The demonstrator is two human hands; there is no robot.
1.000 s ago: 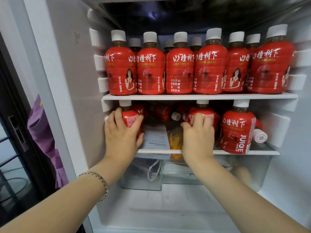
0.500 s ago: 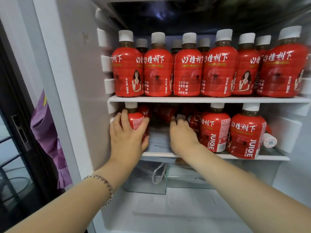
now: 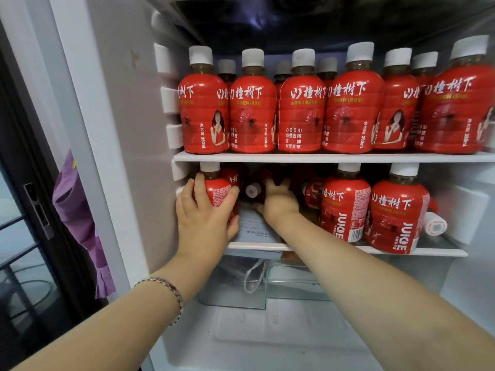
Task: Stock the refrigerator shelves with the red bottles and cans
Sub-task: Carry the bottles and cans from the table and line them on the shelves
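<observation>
Several red bottles with white caps fill the upper shelf [image 3: 321,157]. On the lower shelf [image 3: 434,252], my left hand [image 3: 206,220] grips an upright red bottle [image 3: 221,192] at the far left. My right hand [image 3: 280,203] reaches deeper in at the middle, its fingers curled over a red bottle lying on its side [image 3: 254,189], white cap facing me. Two upright red bottles [image 3: 345,207] [image 3: 396,218] stand to the right of that hand. Another lying bottle [image 3: 435,226] pokes out at the far right. More bottles lie in the dark at the back.
A printed booklet [image 3: 254,227] lies on the lower shelf between my hands. A clear drawer [image 3: 235,287] with a white strap sits under the shelf, above the fridge floor [image 3: 294,338]. A purple cloth [image 3: 77,223] hangs left of the fridge's side wall [image 3: 128,129].
My right hand let go of the upright bottle it had set down, then moved left and deeper onto the lying bottle. My left hand stayed on its bottle.
</observation>
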